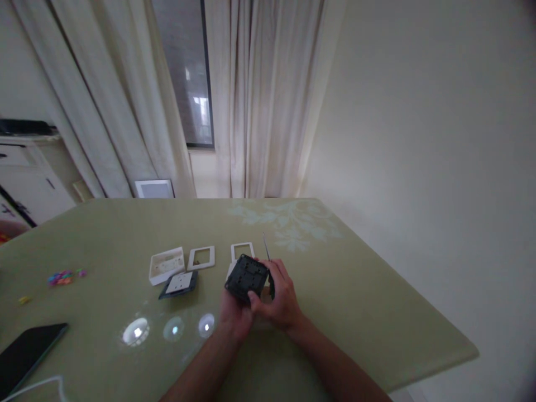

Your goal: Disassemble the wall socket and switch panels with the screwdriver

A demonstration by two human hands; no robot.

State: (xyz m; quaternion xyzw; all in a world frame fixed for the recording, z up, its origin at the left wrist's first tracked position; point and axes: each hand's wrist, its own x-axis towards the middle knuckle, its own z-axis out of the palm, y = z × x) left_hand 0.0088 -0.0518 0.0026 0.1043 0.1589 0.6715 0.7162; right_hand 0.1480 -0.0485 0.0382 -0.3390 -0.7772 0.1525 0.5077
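A square black wall socket [247, 277] is tilted up in front of me, its moulded back side showing. My left hand [235, 312] grips it from below, with most of the fingers hidden behind it. My right hand [281, 293] presses a thumb on the socket's lower right edge. In its curled fingers is a screwdriver [266, 245], whose thin metal shaft points up and away; the dark handle is mostly covered. Behind the socket lies a white frame [243, 245], partly hidden. Something pale and brownish beneath the hands is too covered to make out.
Left of my hands are another socket with a white face [179, 283], a white box [166, 265] and a second white frame [201, 257]. Farther left lie small coloured pieces [61, 278], a black tablet-like device [27, 352] and a white cable [46, 382]. The green table [355, 312] has a wall to its right.
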